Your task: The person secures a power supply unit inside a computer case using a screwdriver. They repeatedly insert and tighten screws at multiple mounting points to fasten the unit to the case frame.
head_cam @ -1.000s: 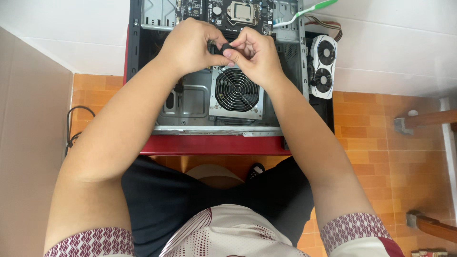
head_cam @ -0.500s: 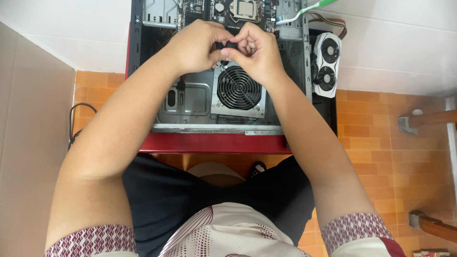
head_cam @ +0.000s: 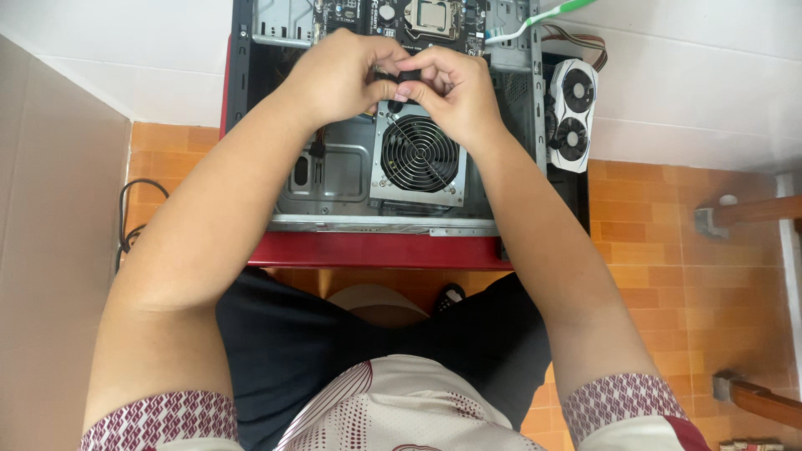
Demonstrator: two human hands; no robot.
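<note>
An open computer case (head_cam: 251, 108) with a red front edge lies on the floor in front of me. Inside it sit a power supply with a round fan grille (head_cam: 420, 159) and a motherboard (head_cam: 430, 17) further back. My left hand (head_cam: 338, 75) and my right hand (head_cam: 459, 92) meet above the fan grille, fingertips pinched together on a small black connector (head_cam: 407, 76). Most of that small part is hidden by my fingers.
A white dual-fan graphics card (head_cam: 571, 113) lies right of the case, with a green-handled toothbrush (head_cam: 547, 18) and a ribbon of wires near it. A black cable (head_cam: 134, 217) runs along the orange tiled floor at left. Wooden furniture legs (head_cam: 752, 213) stand at right.
The view has shifted slightly, so the case sits a little lower in frame. Both hands stay pinched together over the fan, with only small finger movements.
</note>
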